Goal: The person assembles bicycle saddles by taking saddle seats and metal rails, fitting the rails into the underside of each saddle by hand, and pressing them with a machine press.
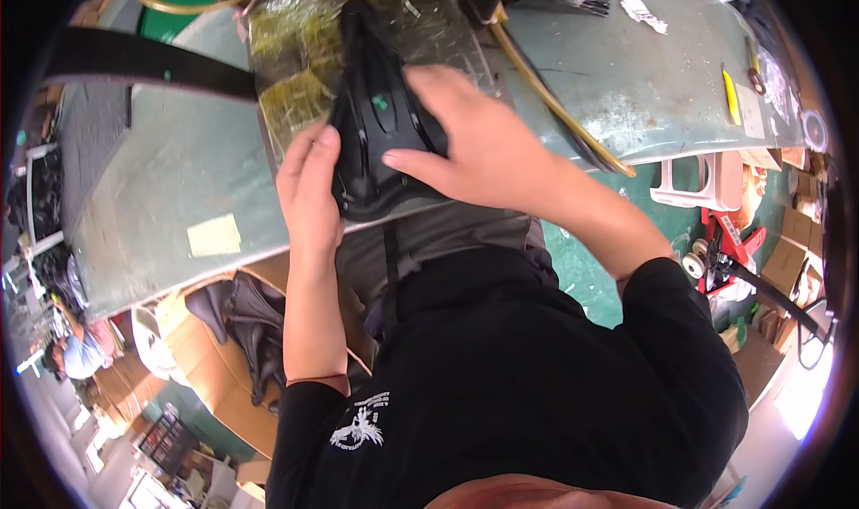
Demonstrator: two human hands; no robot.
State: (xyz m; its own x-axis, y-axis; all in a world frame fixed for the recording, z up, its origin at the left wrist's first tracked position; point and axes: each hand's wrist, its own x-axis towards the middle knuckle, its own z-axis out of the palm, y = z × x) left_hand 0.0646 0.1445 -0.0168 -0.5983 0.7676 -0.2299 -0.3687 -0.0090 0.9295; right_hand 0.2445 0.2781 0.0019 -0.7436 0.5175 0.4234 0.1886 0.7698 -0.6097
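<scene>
A black bicycle saddle (pixel 380 120) lies on a board covered with yellowish tape (pixel 309 97), its narrow nose pointing away from me. A small green mark shows on its middle. My left hand (pixel 310 182) presses against the saddle's left edge near the wide rear, fingers close together. From the right, my right hand (pixel 474 142) grips the other side, the thumb lying over the top of the wide part and the fingers along the edge. The fingertips of the right hand are partly hidden and slightly blurred.
Dark machine arms (pixel 152 66) flank the board, and a yellow hose (pixel 568 106) runs along its right. On the grey-green table (pixel 161 169) lie a paper note (pixel 215 235) and a yellow cutter (pixel 731 96). Below left stands a cardboard box (pixel 210 366) with several dark saddles.
</scene>
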